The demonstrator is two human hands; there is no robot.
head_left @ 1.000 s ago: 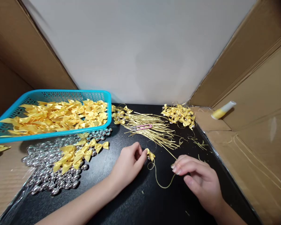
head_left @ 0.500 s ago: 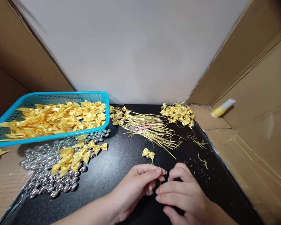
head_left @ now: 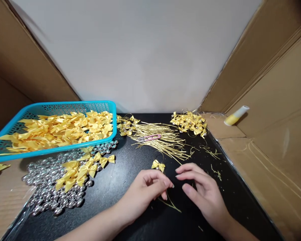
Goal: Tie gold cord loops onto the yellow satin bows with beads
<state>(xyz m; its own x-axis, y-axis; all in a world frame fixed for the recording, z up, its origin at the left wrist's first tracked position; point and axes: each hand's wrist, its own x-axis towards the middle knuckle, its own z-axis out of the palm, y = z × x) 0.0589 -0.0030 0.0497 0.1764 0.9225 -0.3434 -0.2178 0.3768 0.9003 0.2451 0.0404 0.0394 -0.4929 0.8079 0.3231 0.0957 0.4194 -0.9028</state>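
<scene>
My left hand (head_left: pixel 149 187) is closed in a pinch on a thin gold cord (head_left: pixel 174 207), whose two ends hang below the fingers and meet in a point. My right hand (head_left: pixel 203 190) is beside it, fingers apart and holding nothing. Just beyond my left fingertips a yellow bow (head_left: pixel 158 165) with a small silver bell-like bead and a cord loop lies on the black table (head_left: pixel 125 170). Farther back a bundle of gold cords (head_left: pixel 165 142) is spread out, and pink-handled thread snips (head_left: pixel 152 137) rest on top.
A blue basket (head_left: pixel 112 130) of yellow bows stands at the left. Silver beads (head_left: pixel 52 187) and loose bows (head_left: pixel 75 172) lie before it. Finished-looking bows with loops (head_left: pixel 190 123) are piled back right. Cord scraps (head_left: pixel 217 172) and a white-yellow tube (head_left: pixel 236 115) are on the right.
My right hand has let go of the cord and moved a little right, its fingers spreading. The cord's ends now hang free below my left hand, which keeps its pinch.
</scene>
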